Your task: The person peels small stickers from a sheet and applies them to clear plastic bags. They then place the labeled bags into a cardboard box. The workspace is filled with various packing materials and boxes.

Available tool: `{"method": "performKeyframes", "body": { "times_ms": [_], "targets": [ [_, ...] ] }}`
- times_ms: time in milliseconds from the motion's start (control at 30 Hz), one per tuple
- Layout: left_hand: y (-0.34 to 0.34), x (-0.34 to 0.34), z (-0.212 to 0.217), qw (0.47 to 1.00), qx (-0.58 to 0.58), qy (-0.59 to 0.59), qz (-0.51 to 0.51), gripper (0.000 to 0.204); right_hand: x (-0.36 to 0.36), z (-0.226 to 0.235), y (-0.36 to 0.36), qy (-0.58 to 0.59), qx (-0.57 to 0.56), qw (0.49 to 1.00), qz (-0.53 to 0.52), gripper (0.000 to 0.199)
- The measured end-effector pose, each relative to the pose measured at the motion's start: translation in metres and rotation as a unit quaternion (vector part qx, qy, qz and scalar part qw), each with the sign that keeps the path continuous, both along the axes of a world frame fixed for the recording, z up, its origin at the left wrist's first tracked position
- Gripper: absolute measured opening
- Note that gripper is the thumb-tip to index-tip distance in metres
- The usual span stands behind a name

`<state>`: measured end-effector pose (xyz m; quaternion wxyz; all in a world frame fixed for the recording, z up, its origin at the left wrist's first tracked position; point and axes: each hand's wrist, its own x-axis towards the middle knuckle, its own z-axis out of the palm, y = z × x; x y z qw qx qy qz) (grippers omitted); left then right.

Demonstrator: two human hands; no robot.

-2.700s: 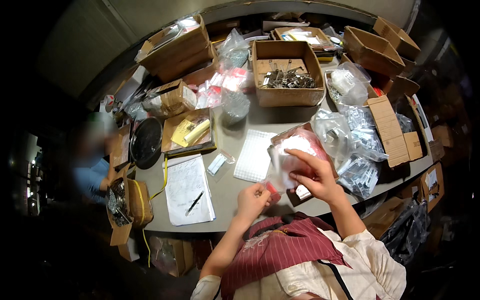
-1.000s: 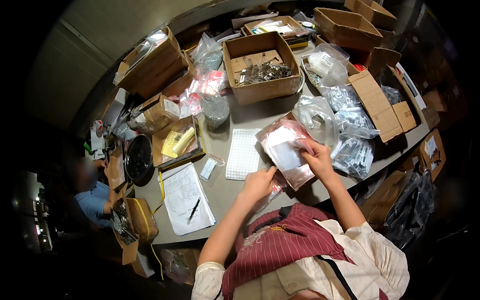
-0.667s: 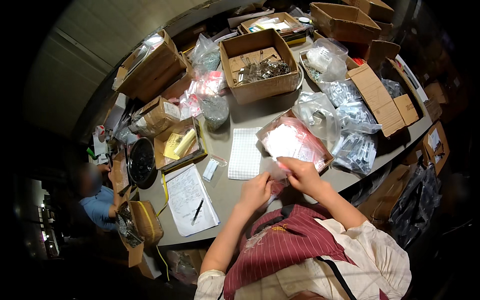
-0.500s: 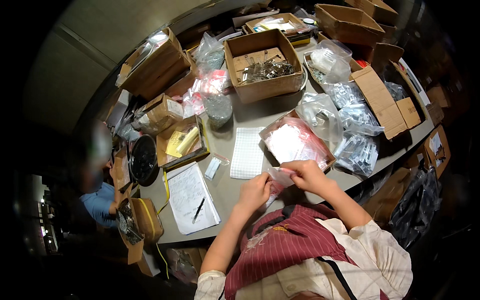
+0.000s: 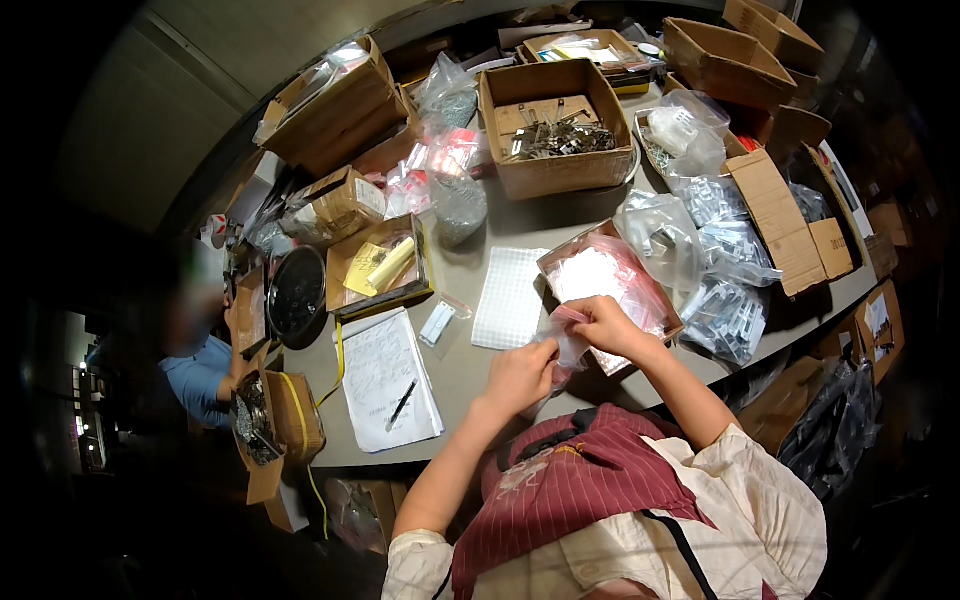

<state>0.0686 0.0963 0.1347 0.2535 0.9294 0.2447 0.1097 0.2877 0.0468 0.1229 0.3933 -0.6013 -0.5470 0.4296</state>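
In front of my body, both hands hold a clear plastic bag (image 5: 568, 347) with pinkish red in it. My left hand (image 5: 522, 378) is closed on its left side, fingers curled in. My right hand (image 5: 606, 326) pinches its upper edge, over the near side of a shallow cardboard box (image 5: 676, 328). That box holds a pile of white and pink-edged plastic bags (image 5: 598, 272). Left of it lies a white gridded sheet (image 5: 508, 298), and farther left a small clear bag with a pale blue-white piece (image 5: 437, 322). The held bag's lower part is hidden by my left hand.
Handwritten papers (image 5: 372, 372) with a black pen (image 5: 401, 404) lie at left. A deep carton (image 5: 545, 178) of metal parts stands at the back. Bags of metal pieces (image 5: 722, 318) lie at right. Another person (image 5: 200, 375) is at the left edge.
My hands have risen a little, toward the box, with the bag still between them. The right hand has lifted the bag's upper edge. The whole view has shifted slightly.
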Motion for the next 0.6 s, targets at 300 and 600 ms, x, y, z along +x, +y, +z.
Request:
{"method": "performKeyframes", "body": {
  "times_ms": [300,600],
  "targets": [
    [0.007,0.001,0.010,0.999,-0.031,-0.037,-0.024,0.011,0.014,-0.037,0.007,0.245,-0.278,0.919,0.138,0.024],
    [0.007,0.009,0.037,0.997,-0.037,0.024,-0.065,0.022,-0.005,-0.028,-0.009,0.267,-0.286,0.914,0.111,0.022]
  ]
}}
